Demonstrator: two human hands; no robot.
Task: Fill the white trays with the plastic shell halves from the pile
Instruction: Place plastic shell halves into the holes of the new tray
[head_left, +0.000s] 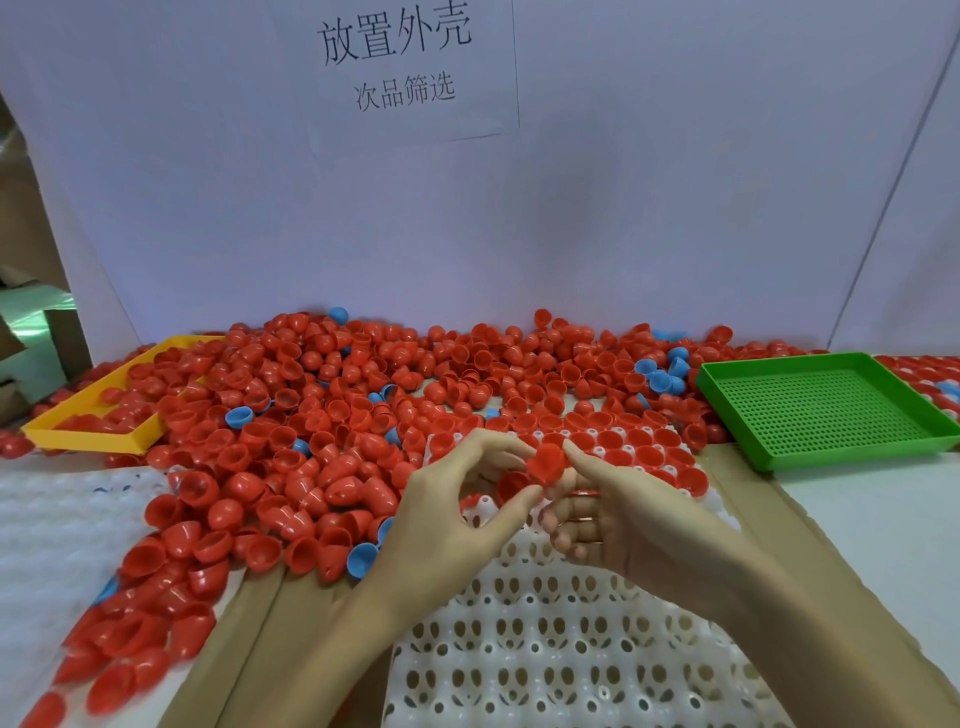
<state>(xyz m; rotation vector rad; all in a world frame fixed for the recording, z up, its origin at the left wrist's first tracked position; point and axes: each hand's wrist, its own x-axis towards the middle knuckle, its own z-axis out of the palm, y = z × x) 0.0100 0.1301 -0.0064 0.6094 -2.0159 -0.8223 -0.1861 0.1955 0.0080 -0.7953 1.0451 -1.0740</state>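
The right hand (618, 512) is pinching a red shell half (549, 462) at its rim, while the left hand (457, 499) is gripping another red half (511, 486) just beside it. Both are hovering over the white tray (561, 649), whose near pockets are lying open. The pile (322, 415) is crowding the left hand's outer side.
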